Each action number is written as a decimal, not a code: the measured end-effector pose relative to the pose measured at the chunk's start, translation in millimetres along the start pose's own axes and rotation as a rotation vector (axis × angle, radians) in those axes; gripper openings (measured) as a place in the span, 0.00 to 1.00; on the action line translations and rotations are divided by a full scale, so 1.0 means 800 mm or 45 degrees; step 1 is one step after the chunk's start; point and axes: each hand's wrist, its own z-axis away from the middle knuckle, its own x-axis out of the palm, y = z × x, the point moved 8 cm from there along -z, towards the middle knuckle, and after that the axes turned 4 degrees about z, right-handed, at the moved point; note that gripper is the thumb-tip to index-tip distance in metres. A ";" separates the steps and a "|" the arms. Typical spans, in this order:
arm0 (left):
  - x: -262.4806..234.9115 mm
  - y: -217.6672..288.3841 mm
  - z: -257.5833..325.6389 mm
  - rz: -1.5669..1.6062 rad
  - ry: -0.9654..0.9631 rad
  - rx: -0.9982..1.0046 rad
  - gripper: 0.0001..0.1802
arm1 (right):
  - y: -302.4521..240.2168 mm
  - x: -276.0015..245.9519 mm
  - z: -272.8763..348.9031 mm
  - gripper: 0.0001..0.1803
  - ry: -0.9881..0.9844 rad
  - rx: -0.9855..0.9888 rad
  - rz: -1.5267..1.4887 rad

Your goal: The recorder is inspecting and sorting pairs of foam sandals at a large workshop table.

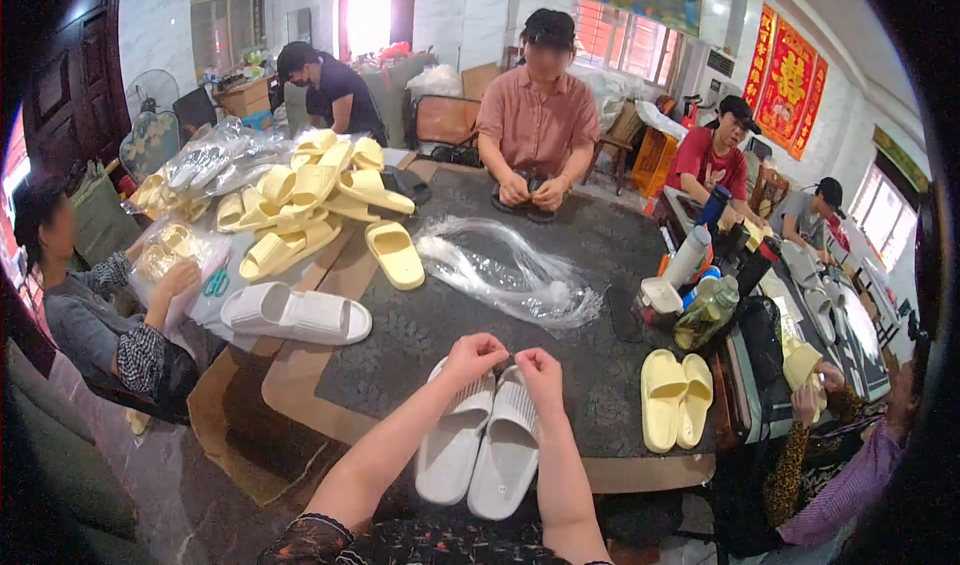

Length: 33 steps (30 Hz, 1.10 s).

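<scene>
A pair of light grey slippers (505, 465) lies side by side at the table's near edge, heels toward me. Over their toe ends, my left hand (474, 360) is closed in a pinch. Close beside it, my right hand (541, 373) is pinched too, its fingertips almost meeting the left ones. Something tiny and dark seems to sit between the fingertips, too small to name. Another grey pair (295, 313) lies to the left. A bundle of clear plastic bags (510, 275) lies just beyond my hands.
A heap of yellow slippers (300, 195) covers the far left, with a single yellow slipper (395, 255) nearby. Another yellow pair (676, 401) lies right of me. Bottles (688, 257) and a jar (707, 313) crowd the right edge. Several people work around the tables; green scissors (215, 284) lie left.
</scene>
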 end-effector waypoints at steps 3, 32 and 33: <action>0.003 0.018 -0.009 -0.046 -0.027 0.035 0.08 | -0.001 -0.005 -0.007 0.07 0.039 -0.028 0.036; -0.006 0.005 -0.008 -0.042 0.064 0.062 0.07 | 0.003 0.004 -0.011 0.07 -0.029 -0.025 0.041; 0.003 0.011 -0.003 -0.097 -0.006 0.073 0.07 | 0.005 0.006 -0.003 0.07 -0.089 -0.016 0.049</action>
